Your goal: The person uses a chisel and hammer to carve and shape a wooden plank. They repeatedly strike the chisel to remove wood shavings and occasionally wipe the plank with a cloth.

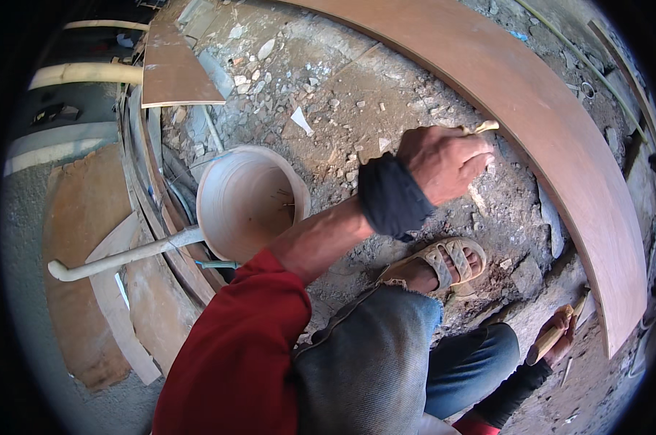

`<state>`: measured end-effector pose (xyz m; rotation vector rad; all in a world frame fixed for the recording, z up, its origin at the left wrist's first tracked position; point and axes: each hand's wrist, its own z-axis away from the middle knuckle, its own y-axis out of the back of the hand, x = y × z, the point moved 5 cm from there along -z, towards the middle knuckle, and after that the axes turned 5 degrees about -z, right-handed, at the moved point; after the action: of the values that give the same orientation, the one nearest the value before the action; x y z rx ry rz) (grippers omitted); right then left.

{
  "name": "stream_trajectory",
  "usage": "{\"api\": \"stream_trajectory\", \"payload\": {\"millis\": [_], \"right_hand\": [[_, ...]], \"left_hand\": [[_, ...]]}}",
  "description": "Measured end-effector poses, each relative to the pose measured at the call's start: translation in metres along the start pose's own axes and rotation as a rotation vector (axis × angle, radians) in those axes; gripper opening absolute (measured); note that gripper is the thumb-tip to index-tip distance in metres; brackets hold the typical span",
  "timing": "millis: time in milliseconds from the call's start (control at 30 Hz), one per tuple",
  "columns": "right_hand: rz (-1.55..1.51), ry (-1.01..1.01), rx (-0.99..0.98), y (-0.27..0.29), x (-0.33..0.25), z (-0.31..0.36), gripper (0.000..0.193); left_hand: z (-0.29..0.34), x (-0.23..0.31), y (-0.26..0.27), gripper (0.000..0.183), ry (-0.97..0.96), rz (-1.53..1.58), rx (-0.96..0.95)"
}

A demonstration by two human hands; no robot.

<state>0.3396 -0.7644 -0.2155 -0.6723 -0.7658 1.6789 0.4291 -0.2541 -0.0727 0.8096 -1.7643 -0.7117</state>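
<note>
My left hand [447, 163], with a dark band round its wrist, is closed in a fist above the rubble floor. A small yellowish piece [487, 126] sticks out from its fingers beside the edge of a long brown plywood strip [560, 138]; I cannot make out what it is. Low on the right, my right hand [560, 341] grips a wooden-handled tool [545, 344] near the strip's near end. The tool's head is not clear. A pale round bucket [245, 203] stands left of my left forearm, with a few thin nail-like pieces [286, 197] inside.
A pale pipe [125, 254] with a bent end lies left of the bucket. Plywood offcuts [89, 217] and long thin boards [154, 181] lie at the left, another board [176, 65] behind. My sandalled foot [451, 264] is on ground strewn with stone chips [266, 49].
</note>
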Motion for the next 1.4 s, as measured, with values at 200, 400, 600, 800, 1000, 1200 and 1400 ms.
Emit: {"api": "stream_trajectory", "payload": {"millis": [200, 400, 600, 800, 1000, 1200, 1400], "right_hand": [[0.033, -0.023, 0.059, 0.009, -0.008, 0.001, 0.022], [0.086, -0.044, 0.045, 0.002, 0.001, 0.003, 0.023], [0.076, -0.030, 0.019, -0.007, -0.002, 0.007, 0.023], [0.063, -0.029, 0.060, -0.006, -0.006, 0.009, 0.022], [0.014, -0.022, 0.095, -0.010, -0.009, 0.005, 0.018], [0.026, -0.024, 0.085, -0.009, -0.006, 0.002, 0.018], [0.099, 0.011, 0.109, 0.002, -0.009, -0.003, 0.020]], "left_hand": [[0.153, -0.082, 0.178, 0.013, 0.653, 0.068, 0.493], [0.303, -0.227, 0.189, 0.012, 0.980, -0.307, -0.213], [0.343, -0.275, 0.165, 0.020, 0.820, -0.539, -0.533], [0.338, -0.277, 0.140, 0.021, 0.948, -0.699, -0.737], [0.319, -0.249, 0.126, 0.022, 0.939, -0.627, -0.826], [0.325, -0.252, 0.098, 0.031, 0.939, -0.765, -0.839], [0.341, -0.260, 0.081, 0.030, 0.953, -0.722, -0.974]]}}
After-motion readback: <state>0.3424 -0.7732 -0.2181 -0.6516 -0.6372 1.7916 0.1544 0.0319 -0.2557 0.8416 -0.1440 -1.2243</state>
